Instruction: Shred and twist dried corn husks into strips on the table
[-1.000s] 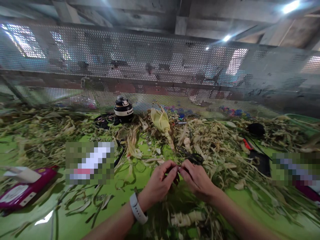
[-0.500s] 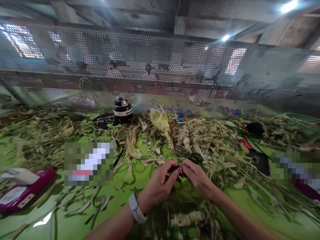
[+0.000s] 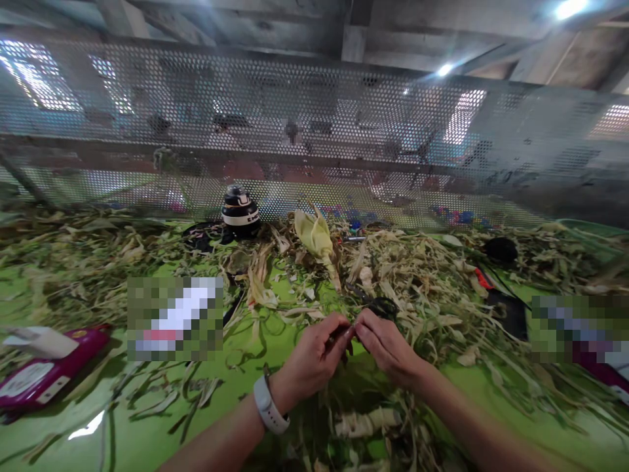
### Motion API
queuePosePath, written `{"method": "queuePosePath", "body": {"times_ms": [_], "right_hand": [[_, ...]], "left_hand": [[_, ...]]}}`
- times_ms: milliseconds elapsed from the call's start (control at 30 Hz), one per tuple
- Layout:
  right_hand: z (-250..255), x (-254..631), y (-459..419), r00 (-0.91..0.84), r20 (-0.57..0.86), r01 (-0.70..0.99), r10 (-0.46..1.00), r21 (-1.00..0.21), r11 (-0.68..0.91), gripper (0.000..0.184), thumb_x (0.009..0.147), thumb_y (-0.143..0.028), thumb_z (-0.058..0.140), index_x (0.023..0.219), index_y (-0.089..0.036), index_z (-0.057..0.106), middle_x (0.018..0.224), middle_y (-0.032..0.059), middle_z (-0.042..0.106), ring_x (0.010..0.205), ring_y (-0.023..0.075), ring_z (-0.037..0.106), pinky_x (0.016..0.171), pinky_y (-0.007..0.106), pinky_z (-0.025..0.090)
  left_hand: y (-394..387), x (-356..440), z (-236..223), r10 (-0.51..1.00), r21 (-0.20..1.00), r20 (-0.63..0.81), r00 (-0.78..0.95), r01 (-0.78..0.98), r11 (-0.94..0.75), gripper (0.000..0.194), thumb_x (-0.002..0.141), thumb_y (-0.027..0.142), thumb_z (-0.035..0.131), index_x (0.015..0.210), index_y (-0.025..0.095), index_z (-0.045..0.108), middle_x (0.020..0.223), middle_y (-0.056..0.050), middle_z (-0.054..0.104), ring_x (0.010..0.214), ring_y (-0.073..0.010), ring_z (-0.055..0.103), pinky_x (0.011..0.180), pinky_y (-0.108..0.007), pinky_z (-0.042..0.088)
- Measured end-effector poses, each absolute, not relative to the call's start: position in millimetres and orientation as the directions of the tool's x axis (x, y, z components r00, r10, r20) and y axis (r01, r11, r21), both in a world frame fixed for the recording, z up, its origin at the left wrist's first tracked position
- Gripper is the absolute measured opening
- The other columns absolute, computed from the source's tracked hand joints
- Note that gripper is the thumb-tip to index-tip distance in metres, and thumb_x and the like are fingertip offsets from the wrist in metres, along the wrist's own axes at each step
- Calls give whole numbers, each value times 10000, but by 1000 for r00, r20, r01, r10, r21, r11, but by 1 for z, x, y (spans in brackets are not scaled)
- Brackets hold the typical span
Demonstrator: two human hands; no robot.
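Observation:
My left hand (image 3: 314, 351), with a white band (image 3: 270, 406) on its wrist, is closed in a pinch. My right hand (image 3: 388, 347) is pinched too, and the fingertips of both meet above the green tabletop (image 3: 246, 393). Whatever they grip is too small and too covered to name; a dark bit shows under the fingers. Just beyond the right hand lies what looks like a pair of black-handled scissors (image 3: 383, 307). A pale piece wrapped like a husk (image 3: 366, 423) lies below the hands. Farther back a pale yellow-green leafy bundle (image 3: 314, 236) stands tilted.
Dried leaf strips (image 3: 407, 262) cover much of the table. A black jar-like container (image 3: 240, 213) stands before a perforated metal screen (image 3: 304, 131). A magenta power strip (image 3: 63, 367) with a white plug lies at left. A dark flat object (image 3: 506, 311) sits at right.
Both hands stay nearly in place, fingertips still together. The small pale glint between the fingertips shows less now. The view has shifted very slightly.

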State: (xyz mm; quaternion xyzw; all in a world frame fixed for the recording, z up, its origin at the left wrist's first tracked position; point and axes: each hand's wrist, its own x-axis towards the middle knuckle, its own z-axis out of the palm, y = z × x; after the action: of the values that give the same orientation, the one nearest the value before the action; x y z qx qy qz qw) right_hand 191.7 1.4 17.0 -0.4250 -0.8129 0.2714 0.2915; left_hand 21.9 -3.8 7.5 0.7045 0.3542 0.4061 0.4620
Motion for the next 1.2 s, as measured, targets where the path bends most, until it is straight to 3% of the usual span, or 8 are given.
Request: {"method": "queuePosePath", "body": {"times_ms": [200, 400, 767, 1200], "right_hand": [[11, 190, 1, -474, 303, 544, 827, -638, 545, 266, 930, -345, 298, 730, -212, 412, 633, -21, 432, 583, 122, 428, 533, 239, 325], [9, 189, 1, -438, 272, 470, 857, -743, 476, 302, 937, -363, 274, 687, -216, 358, 622, -24, 432, 568, 120, 425, 539, 241, 346], [18, 188, -1, -471, 239, 435, 849, -775, 459, 312, 938, -358, 284, 684, -210, 388, 638, -21, 475, 589, 118, 441, 564, 240, 352], [22, 190, -1, -405, 220, 416, 888, -820, 393, 355, 931, -419, 274, 674, -199, 380, 578, -48, 361, 511, 93, 347, 496, 218, 305]], "left_hand": [[-2, 21, 9, 889, 969, 187, 418, 68, -236, 259, 868, 388, 419, 796, 166, 532, 646, 25, 453, 583, -95, 415, 540, -199, 356], [0, 20, 13, 845, 994, 102, 525, -25, -104, 253, 864, 415, 416, 832, 185, 515, 650, 19, 516, 582, -108, 489, 562, -217, 408], [8, 7, 24, 772, 982, 75, 631, 88, -168, 261, 858, 407, 436, 862, 166, 537, 706, -1, 568, 570, -87, 509, 522, -192, 410], [12, 2, 25, 775, 994, 81, 627, 11, -113, 232, 839, 387, 489, 863, 160, 528, 735, 0, 595, 500, -68, 533, 444, -173, 409]]}}
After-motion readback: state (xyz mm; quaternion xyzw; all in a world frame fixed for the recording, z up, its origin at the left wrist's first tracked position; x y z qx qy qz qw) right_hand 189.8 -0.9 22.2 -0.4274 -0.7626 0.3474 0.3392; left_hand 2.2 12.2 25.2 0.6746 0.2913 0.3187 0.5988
